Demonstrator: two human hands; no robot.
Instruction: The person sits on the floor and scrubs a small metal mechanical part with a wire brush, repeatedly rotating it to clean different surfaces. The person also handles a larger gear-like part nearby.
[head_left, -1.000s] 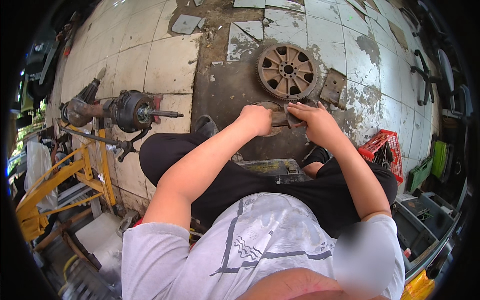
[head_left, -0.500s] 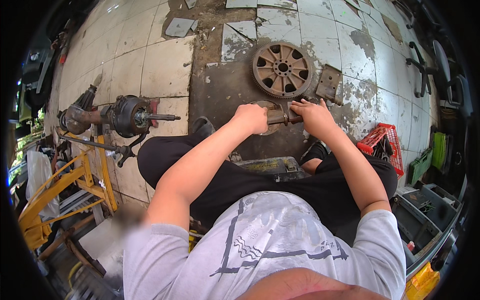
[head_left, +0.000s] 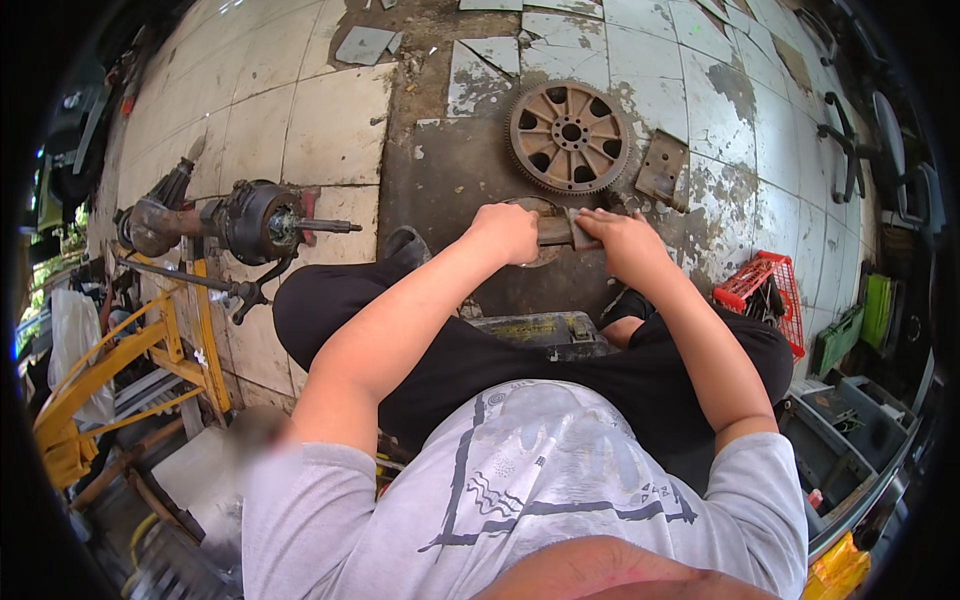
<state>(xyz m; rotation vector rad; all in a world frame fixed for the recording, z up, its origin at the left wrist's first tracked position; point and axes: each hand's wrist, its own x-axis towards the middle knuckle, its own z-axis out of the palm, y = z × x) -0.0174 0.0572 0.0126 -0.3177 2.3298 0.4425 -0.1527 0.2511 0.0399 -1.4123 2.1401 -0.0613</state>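
My left hand (head_left: 506, 232) is closed around one end of a brownish, worn flat metal part (head_left: 554, 231), holding it low over the floor. My right hand (head_left: 625, 243) is closed on a small brown plate-like piece (head_left: 582, 229) at the part's other end, its fingers laid over the top. What this piece is, I cannot make out. Beneath the left hand and the metal part shows a round, flat brown disc (head_left: 540, 256), mostly hidden. Just beyond my hands lies a rusty toothed flywheel (head_left: 570, 137).
A rusty bracket plate (head_left: 662, 168) lies right of the flywheel. On the left, an axle assembly (head_left: 240, 222) stands near a yellow metal frame (head_left: 190, 345). A red basket (head_left: 758, 285) with tools and a grey toolbox (head_left: 850, 425) are at right. Broken tiles (head_left: 365, 45) lie further off.
My right hand has shifted slightly left along the metal part, its fingers now flatter and closer together over the brown piece. The left hand has kept its grip.
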